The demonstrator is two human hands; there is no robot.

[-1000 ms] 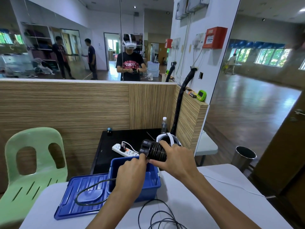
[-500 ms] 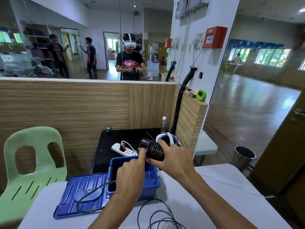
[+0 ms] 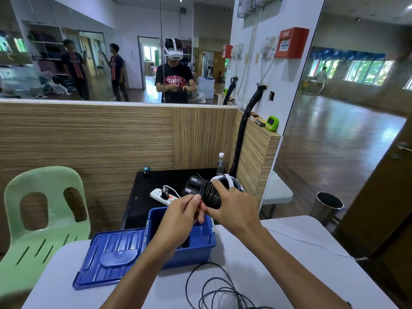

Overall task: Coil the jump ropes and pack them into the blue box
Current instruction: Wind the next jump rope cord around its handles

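Above the blue box [image 3: 196, 246], both hands grip a wound jump rope [image 3: 208, 194].
Right hand [image 3: 236, 210] clasps the coil; left hand [image 3: 181, 216] pinches its tail. Slackening could unravel it; another rope [image 3: 220, 291] lies loose on the table [image 3: 289, 264].

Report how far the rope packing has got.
Done: the blue box stands open, its lid beside it. In hand: both hands, left and right, hold a wound jump rope above the box. Left: a loose rope still lies uncoiled on the table.
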